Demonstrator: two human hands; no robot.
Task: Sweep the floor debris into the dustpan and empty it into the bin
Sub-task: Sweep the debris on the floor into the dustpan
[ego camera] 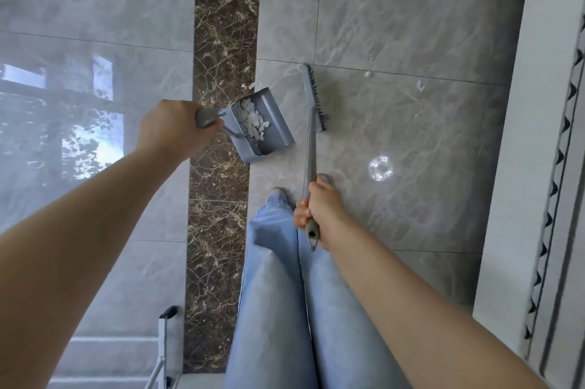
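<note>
My left hand (169, 129) grips the handle of a grey dustpan (275, 113) that rests on the floor, its mouth facing right. White paper scraps (254, 121) lie piled inside it against the comb teeth. My right hand (319, 209) grips the end of a grey broom handle (311, 154). The broom head (313, 97) stands on the tiles just right of the pan. A few white scraps (367, 74) remain scattered on the floor beyond the broom, and small bits (250, 85) lie near the pan's far corner. No bin is in view.
Grey marble tiles (411, 24) cover the floor, with a dark brown marble strip (221, 40) running down the middle. My legs in blue jeans (285, 293) stand below the broom. A white cabinet or door edge (538, 167) lines the right. A metal frame (163, 347) stands at bottom left.
</note>
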